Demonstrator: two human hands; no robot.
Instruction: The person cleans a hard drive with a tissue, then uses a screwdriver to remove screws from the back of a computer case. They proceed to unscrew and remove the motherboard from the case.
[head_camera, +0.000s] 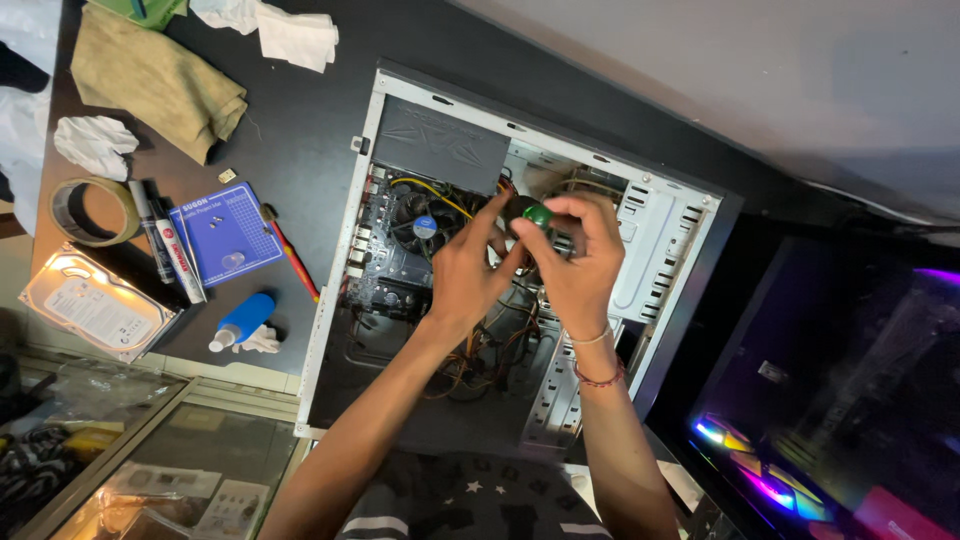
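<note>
Both my forearms come up from the bottom edge and meet over the open computer case (655, 215), which lies flat on the dark table (300, 130). My left hand (467, 275) and my right hand (577, 262) are close together, above the middle of the case. Between their fingertips I hold a small round green object (538, 215); the fingers of both hands are closed around it, left from one side, right from above. I cannot tell what kind of part it is. Just under the hands are the motherboard with its round fan (424, 224) and yellow cables (480, 352). Left of the case, on the table, lie a red-handled screwdriver (293, 262), a blue mat (223, 235), a blue bottle (240, 320), a hard drive (92, 302) and a tape roll (92, 211).
</note>
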